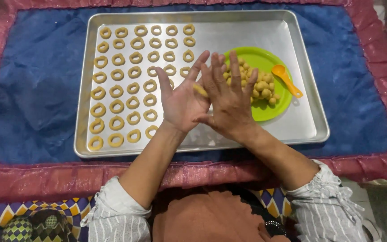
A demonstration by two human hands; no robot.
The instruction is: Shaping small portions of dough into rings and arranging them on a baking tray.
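A piece of dough (200, 90) is pressed between the flat left hand (182, 101) and right hand (227, 105), fingers spread; even, light pressure should be kept for a uniform rope.

Most of the dough piece (200, 90) is hidden between the pressed palms of the hands. Several dough rings (170, 83) and part of the green plate (265, 114) are covered by them. The blue cloth (32, 89) is cut off at the edges.
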